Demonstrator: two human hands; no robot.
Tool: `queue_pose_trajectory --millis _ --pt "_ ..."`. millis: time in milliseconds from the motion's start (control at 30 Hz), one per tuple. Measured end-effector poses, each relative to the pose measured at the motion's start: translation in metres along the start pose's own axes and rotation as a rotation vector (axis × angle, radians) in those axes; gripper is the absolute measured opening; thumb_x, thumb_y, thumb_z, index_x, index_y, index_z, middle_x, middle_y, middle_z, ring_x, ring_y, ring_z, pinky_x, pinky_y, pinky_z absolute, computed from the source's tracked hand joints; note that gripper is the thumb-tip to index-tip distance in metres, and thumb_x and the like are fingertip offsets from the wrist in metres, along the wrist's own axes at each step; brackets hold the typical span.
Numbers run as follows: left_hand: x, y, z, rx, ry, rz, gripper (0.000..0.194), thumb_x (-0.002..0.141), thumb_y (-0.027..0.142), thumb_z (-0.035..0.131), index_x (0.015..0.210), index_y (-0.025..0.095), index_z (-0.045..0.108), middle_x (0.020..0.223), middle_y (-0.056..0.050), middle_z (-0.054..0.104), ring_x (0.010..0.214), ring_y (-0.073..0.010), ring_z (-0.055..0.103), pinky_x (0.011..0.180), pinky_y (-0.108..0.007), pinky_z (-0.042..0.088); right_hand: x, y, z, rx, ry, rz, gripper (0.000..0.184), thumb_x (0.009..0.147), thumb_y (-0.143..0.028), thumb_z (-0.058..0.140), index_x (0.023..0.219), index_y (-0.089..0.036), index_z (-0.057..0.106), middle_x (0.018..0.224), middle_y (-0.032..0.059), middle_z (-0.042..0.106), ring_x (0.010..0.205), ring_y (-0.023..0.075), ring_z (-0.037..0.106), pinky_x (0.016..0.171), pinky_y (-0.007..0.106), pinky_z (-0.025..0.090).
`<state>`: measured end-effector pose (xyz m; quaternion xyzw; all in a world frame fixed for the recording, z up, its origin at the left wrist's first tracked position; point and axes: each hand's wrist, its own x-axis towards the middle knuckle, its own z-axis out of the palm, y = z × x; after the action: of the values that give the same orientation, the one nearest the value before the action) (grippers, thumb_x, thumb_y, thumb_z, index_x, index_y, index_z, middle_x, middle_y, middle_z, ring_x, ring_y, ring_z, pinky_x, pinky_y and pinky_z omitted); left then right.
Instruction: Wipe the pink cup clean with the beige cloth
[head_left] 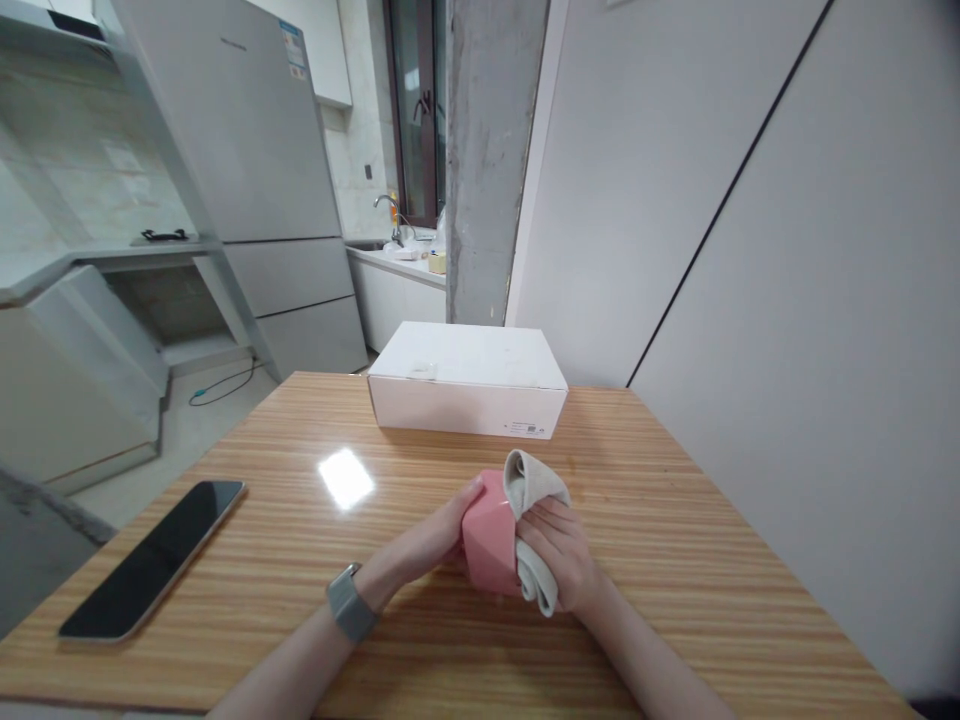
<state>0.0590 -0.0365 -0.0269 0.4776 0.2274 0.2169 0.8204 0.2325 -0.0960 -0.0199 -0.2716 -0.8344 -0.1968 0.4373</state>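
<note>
A pink faceted cup (489,535) is held just above the wooden table (315,560), near its middle front. My left hand (435,540) grips the cup's left side, fingers wrapped round it; a grey watch (350,603) is on that wrist. My right hand (559,555) is closed on a beige cloth (531,480) and presses it against the cup's right side and top. The cloth folds over the cup's rim and hangs below my fingers.
A shut white cardboard box (466,380) lies on the table behind the cup. A black phone (154,560) lies face up at the table's left edge. A white wall runs along the right; a fridge (255,180) and kitchen counter stand beyond.
</note>
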Motion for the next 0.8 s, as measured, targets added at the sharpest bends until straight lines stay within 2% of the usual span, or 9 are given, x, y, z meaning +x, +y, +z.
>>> queue_pose_trajectory --millis 133,233,300,367,467,567,667,733,800 --pt "-0.007 0.014 0.004 0.017 0.006 0.134 0.062 0.081 0.054 0.058 0.134 0.022 0.049 0.126 -0.009 0.060 0.111 -0.0267 0.055 0.094 -0.035 0.040 -0.005 0.003 0.004 0.012 0.036 0.066 0.043 0.095 -0.041 0.029 0.107 -0.011 0.057 0.075 0.0125 0.068 0.066 0.0243 0.066 0.066 0.038 0.051" --pt "-0.008 0.019 0.006 0.002 -0.031 0.181 0.076 0.073 0.044 0.071 0.140 0.031 0.038 0.134 -0.006 0.053 0.112 -0.0255 0.053 0.091 -0.033 0.041 -0.010 0.004 0.006 -0.001 0.085 0.125 0.039 0.094 -0.038 0.031 0.111 -0.012 0.056 0.077 0.0121 0.068 0.071 0.0254 0.066 0.070 0.041 0.051" --pt "-0.004 0.018 0.007 -0.064 -0.042 0.185 0.069 0.076 0.050 0.066 0.138 0.033 0.039 0.131 -0.007 0.054 0.109 -0.0257 0.056 0.087 -0.035 0.043 -0.010 0.004 0.006 -0.024 0.101 0.117 0.039 0.094 -0.037 0.032 0.114 -0.012 0.055 0.080 0.0127 0.068 0.073 0.0258 0.067 0.071 0.041 0.051" --pt "0.002 0.013 0.008 -0.145 0.001 0.199 0.055 0.083 0.058 0.053 0.129 0.029 0.048 0.127 -0.007 0.057 0.108 -0.0248 0.057 0.089 -0.036 0.043 -0.008 0.003 0.005 -0.042 0.085 0.069 0.040 0.094 -0.037 0.032 0.113 -0.011 0.056 0.080 0.0134 0.069 0.071 0.0254 0.066 0.070 0.040 0.051" --pt "0.008 0.005 0.008 -0.200 0.049 0.223 0.047 0.086 0.054 0.051 0.123 0.024 0.054 0.124 -0.007 0.060 0.109 -0.0226 0.056 0.096 -0.034 0.038 -0.002 -0.001 0.002 -0.050 0.047 -0.014 0.041 0.096 -0.036 0.030 0.107 -0.009 0.060 0.076 0.0138 0.069 0.067 0.0241 0.066 0.066 0.038 0.051" --pt "0.006 -0.001 0.005 -0.191 0.004 0.159 0.052 0.085 0.050 0.054 0.127 0.019 0.054 0.122 -0.009 0.062 0.107 -0.0235 0.058 0.097 -0.033 0.038 0.003 -0.006 -0.002 -0.068 0.037 -0.067 0.038 0.097 -0.027 0.030 0.099 -0.008 0.062 0.069 0.0127 0.068 0.063 0.0223 0.065 0.062 0.035 0.050" --pt "0.001 -0.007 -0.003 -0.094 -0.024 0.007 0.058 0.087 0.058 0.043 0.113 0.011 0.065 0.104 -0.011 0.070 0.099 -0.0265 0.062 0.091 -0.035 0.041 0.006 -0.009 -0.005 -0.080 0.035 -0.093 0.037 0.096 -0.019 0.028 0.090 -0.009 0.063 0.066 0.0113 0.067 0.061 0.0202 0.064 0.063 0.033 0.049" --pt "0.000 -0.010 -0.009 0.004 -0.023 -0.077 0.065 0.086 0.064 0.036 0.105 0.011 0.068 0.093 -0.011 0.072 0.093 -0.0282 0.063 0.087 -0.037 0.044 0.006 -0.010 -0.005 -0.083 0.032 -0.094 0.038 0.097 -0.017 0.027 0.088 -0.009 0.064 0.066 0.0105 0.067 0.060 0.0193 0.064 0.063 0.032 0.048" --pt "0.000 -0.011 -0.013 0.055 -0.039 -0.091 0.066 0.084 0.066 0.038 0.106 0.011 0.068 0.093 -0.011 0.072 0.093 -0.0293 0.063 0.086 -0.040 0.045 0.007 -0.010 -0.005 -0.071 0.028 -0.084 0.039 0.097 -0.019 0.027 0.088 -0.010 0.064 0.065 0.0098 0.067 0.059 0.0191 0.063 0.061 0.032 0.048"
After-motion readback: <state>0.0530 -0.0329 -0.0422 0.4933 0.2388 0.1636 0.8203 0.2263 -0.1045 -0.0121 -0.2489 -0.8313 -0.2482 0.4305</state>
